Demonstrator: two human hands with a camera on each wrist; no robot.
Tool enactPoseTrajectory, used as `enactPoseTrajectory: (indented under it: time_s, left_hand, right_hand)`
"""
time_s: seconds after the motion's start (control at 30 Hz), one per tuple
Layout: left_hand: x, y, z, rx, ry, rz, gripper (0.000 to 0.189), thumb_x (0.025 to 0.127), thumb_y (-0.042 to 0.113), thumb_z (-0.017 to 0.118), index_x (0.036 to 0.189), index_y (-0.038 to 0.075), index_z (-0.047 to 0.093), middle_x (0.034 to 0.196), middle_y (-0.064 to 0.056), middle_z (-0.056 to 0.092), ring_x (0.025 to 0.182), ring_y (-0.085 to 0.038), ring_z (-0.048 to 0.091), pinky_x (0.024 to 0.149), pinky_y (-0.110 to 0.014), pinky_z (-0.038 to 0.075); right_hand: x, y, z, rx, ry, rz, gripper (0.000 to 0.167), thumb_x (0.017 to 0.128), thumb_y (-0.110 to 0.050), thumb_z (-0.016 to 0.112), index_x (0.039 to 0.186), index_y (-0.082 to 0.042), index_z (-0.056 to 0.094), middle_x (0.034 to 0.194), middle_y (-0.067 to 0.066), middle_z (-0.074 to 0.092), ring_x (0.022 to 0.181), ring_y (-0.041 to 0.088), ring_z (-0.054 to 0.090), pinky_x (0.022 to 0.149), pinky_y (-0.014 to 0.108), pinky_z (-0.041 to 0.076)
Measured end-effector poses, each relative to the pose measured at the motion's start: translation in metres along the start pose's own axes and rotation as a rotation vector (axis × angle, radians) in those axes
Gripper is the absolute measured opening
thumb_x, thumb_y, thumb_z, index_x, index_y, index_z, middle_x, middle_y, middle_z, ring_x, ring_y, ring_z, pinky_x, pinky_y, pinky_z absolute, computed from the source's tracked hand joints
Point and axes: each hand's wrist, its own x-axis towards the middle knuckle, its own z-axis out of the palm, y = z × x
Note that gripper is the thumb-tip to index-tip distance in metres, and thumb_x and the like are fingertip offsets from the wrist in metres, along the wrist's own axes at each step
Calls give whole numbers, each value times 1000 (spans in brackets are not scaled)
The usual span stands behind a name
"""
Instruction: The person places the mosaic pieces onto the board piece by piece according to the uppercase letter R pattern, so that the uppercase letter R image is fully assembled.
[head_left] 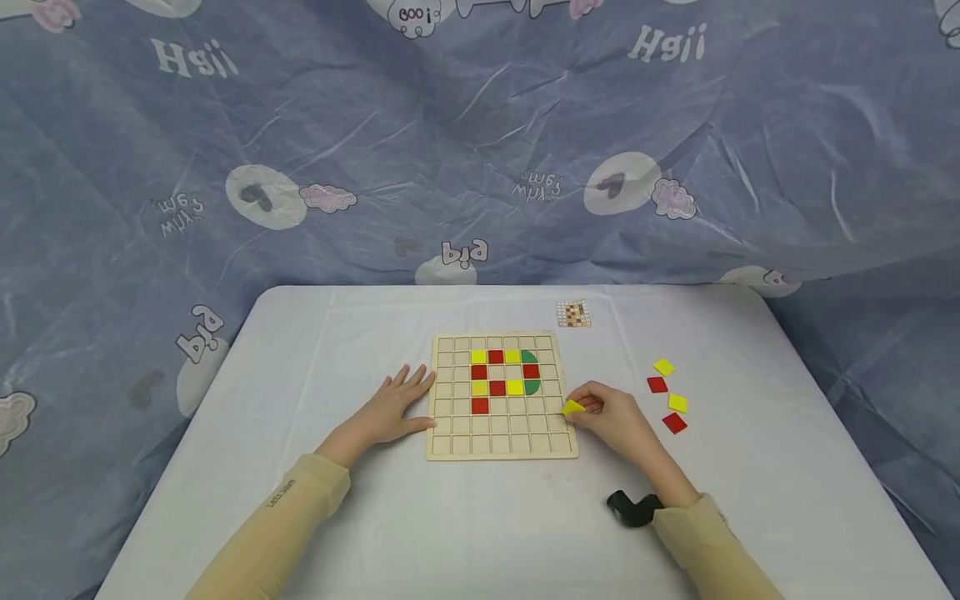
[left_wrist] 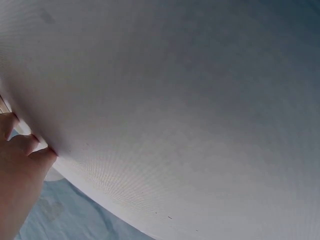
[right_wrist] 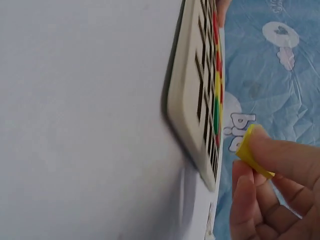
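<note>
A wooden grid board (head_left: 457, 447) lies mid-table, with red, yellow and green tiles set in several of its upper and middle squares. My left hand (head_left: 387, 410) rests flat on the cloth with fingers spread, fingertips at the board's left edge; in the left wrist view its fingers (left_wrist: 42, 156) show at the far left. Between thumb and fingers my right hand (head_left: 615, 418) pinches a yellow tile (head_left: 572, 407), tilted, over the board's right edge. The right wrist view shows that yellow tile (right_wrist: 248, 152) held up beside the board (right_wrist: 182, 107).
Right of the board lie loose tiles: a yellow one (head_left: 663, 367), a red one (head_left: 657, 384) and others nearer. Behind the board is a small pattern card (head_left: 573, 313). A black curved object (head_left: 632, 509) sits by my right sleeve.
</note>
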Motion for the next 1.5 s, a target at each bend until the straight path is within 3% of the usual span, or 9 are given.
enactPoseTrajectory:
  time_s: [0.27, 0.6, 0.97, 1.27, 1.5]
  left_hand:
    - [-1, 0, 0, -18, 5, 3, 86, 90, 49, 66, 157, 14, 25, 164, -12, 17, 153, -39, 4, 122, -60, 7]
    - [1, -2, 1, -21, 3, 6, 86, 90, 49, 66, 157, 14, 24, 165, -13, 16, 153, -40, 4, 122, -60, 7]
    - [0, 1, 0, -20, -5, -8, 87, 90, 49, 67, 157, 15, 24, 165, -12, 16, 153, -39, 3, 123, -60, 6]
    - [0, 3, -1, -24, -1, -4, 87, 90, 49, 67, 157, 14, 25, 165, -12, 17, 153, -39, 4, 122, -60, 7]
    - [0, 3, 0, -27, -5, -17, 87, 89, 49, 67, 157, 15, 25, 165, -11, 16, 153, -39, 3, 123, -59, 6]
  right_hand:
    - [7, -32, 27, 149, -43, -64, 20, 82, -8, 79, 100, -9, 71, 93, 4, 71, 81, 14, 63, 71, 19, 54]
    - [18, -67, 68, 190, -62, -102, 14, 79, -13, 83, 89, -14, 74, 81, -4, 72, 73, 7, 64, 69, 22, 54]
    - [23, -71, 92, 82, -103, -147, 9, 82, -11, 80, 89, -12, 75, 82, -3, 67, 70, 7, 58, 64, 19, 51]
    - [21, -74, 90, 15, -124, -143, 5, 83, -10, 78, 88, -11, 76, 80, -3, 62, 71, 10, 54, 64, 20, 48]
    - [20, -75, 93, -44, -107, -189, 7, 82, -6, 79, 86, -9, 74, 81, -2, 58, 71, 9, 52, 63, 18, 46]
